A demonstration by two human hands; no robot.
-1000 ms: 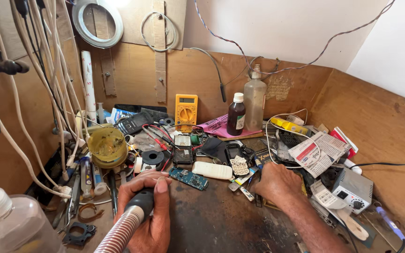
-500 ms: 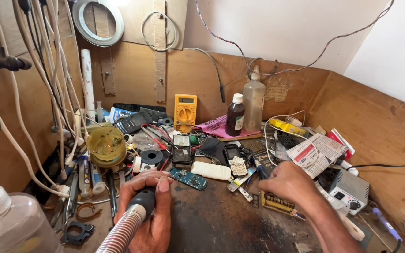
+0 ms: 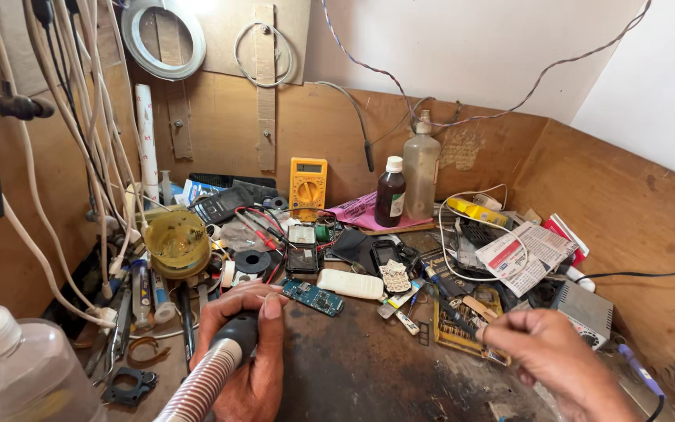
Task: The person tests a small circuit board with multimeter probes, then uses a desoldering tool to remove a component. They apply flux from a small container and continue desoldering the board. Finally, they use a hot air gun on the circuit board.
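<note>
Head view: hot-air handle [image 3: 232, 344] inside left hand [image 3: 248, 352].

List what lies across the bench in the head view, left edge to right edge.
Clear plastic bottle → yellow round container → left hand on the black hose-fed handle → blue circuit board → dark brown bottle → right hand → small grey box.

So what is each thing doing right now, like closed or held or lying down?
Left hand: wrapped around black handle with ribbed hose.
Right hand: fingers pinched, contents hidden.
Brown bottle: upright, capped.
Clear bottle: upright.
Yellow multimeter: leaning against wall.
Circuit board: lying flat.
</note>
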